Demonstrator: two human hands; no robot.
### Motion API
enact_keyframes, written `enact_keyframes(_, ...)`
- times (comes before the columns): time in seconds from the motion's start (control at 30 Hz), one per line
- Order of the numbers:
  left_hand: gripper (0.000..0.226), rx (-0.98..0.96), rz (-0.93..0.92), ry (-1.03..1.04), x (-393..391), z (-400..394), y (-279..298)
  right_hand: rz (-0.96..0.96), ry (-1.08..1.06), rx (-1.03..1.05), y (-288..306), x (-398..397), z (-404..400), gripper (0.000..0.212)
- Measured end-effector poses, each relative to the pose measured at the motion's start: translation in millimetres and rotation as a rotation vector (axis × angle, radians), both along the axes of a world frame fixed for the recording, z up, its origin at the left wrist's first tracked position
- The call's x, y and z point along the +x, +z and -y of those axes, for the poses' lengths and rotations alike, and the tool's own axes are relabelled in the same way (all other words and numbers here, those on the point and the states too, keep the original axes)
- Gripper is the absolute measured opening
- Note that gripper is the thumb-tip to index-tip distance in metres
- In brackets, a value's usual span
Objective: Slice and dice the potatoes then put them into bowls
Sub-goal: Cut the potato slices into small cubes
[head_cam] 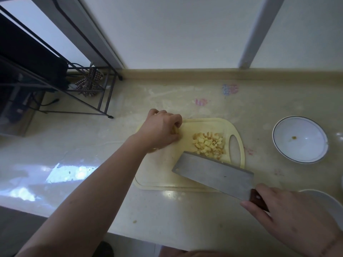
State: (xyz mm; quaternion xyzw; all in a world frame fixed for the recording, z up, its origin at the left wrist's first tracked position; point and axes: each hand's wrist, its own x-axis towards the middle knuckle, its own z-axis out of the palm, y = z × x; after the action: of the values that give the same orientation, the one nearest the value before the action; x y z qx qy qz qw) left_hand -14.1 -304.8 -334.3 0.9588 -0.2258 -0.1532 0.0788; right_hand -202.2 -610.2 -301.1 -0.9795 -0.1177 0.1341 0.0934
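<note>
On the yellow cutting board [161, 175], diced potato [208, 143] lies far right; the left hand [159, 130] curls over uncut potato strips [175, 131], the right hand [289, 217] clamps the cleaver [213, 172]. Dicing continues; next, align strips under the blade.

A black wire rack [89, 89] stands far left of the grip, at the counter's [92, 145] back; faded colour marks [230, 89] lie beyond it.

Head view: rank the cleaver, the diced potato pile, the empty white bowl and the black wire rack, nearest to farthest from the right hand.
From the right hand:
1. Cleaver, held by its handle.
2. Diced potato pile, on the cutting board beyond the blade.
3. White bowl, far right on the counter.
4. Black wire rack, far left.
</note>
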Motion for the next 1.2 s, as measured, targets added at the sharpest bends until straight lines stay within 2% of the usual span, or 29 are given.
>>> enact_keyframes(0.07,0.019,-0.056,0.016,0.015,-1,2,-1,-0.006,-0.004,0.014,-1,-1,1,0.054)
enact_keyframes(0.17,0.009,-0.187,0.068,0.052,-4,5,-4,-0.024,0.002,0.018,1,1,0,0.044)
enact_keyframes(0.27,0.007,-0.296,0.114,0.060,-7,9,-7,0.028,0.042,0.042,3,2,0,0.038)
enact_keyframes(0.37,0.007,-0.462,0.195,0.090,-15,12,-10,0.008,0.043,0.036,5,2,1,0.041)
enact_keyframes(0.47,0.008,-0.598,0.280,0.160,-29,10,-9,-0.123,-0.027,0.071,7,-2,2,0.045)
enact_keyframes(0.57,0.008,-0.726,0.406,0.374,-58,-1,-10,-0.296,-0.171,0.204,15,-3,-1,0.065)
enact_keyframes(0.63,0.008,-0.742,0.441,0.463,-84,-7,-14,-0.401,-0.253,0.350,20,-4,-8,0.080)
enact_keyframes(0.77,0.015,-0.684,0.331,0.488,-127,-7,-31,-0.695,-0.439,0.661,19,-4,-23,0.084)
enact_keyframes(0.9,0.007,-0.557,0.250,0.464,-143,4,-47,-0.842,-0.544,0.744,12,-2,-27,0.076)
enact_keyframes(0.97,0.017,-0.537,0.218,0.446,-144,9,-48,-0.897,-0.586,0.775,11,1,-26,0.070)
enact_keyframes(1.2,0.020,-0.556,0.105,0.371,-149,2,-43,-0.889,-0.663,0.813,6,17,-18,0.069)
